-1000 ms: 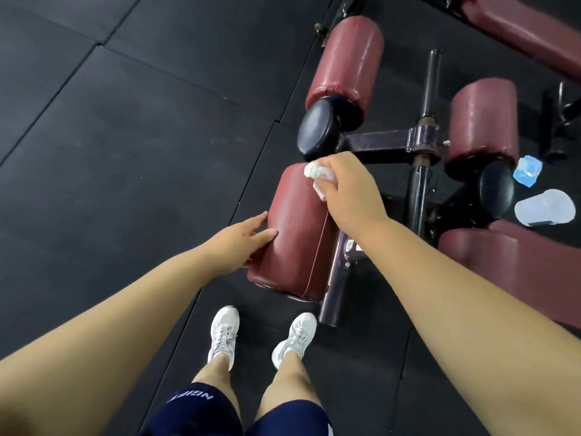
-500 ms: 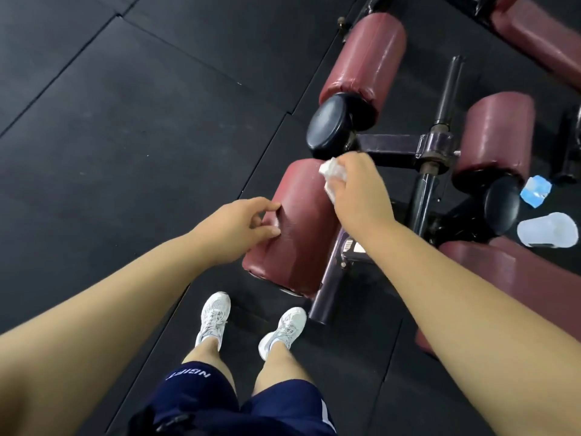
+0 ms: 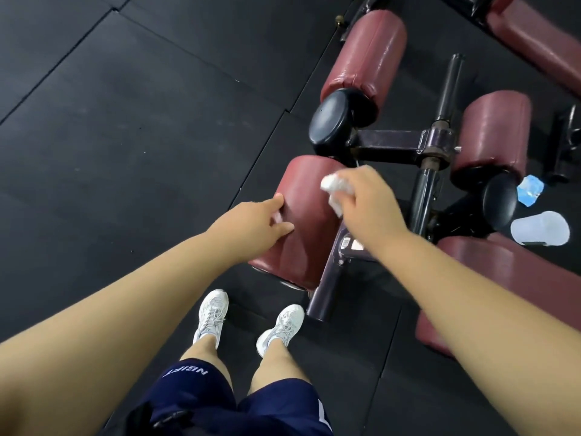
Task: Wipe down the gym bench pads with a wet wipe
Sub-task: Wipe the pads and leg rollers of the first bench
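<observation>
The right hand (image 3: 367, 209), its grip clenched round the bunched wet wipe (image 3: 334, 191), has slid slightly nearer along the near roller pad (image 3: 301, 240) while the left hand (image 3: 248, 223), grip released, now steadies its side with fingertips, so wiping seems underway.

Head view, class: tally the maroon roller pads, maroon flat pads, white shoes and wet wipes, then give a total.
Maroon roller pads: 3
Maroon flat pads: 2
White shoes: 2
Wet wipe: 1, gripped in the right hand
Total: 8
</observation>
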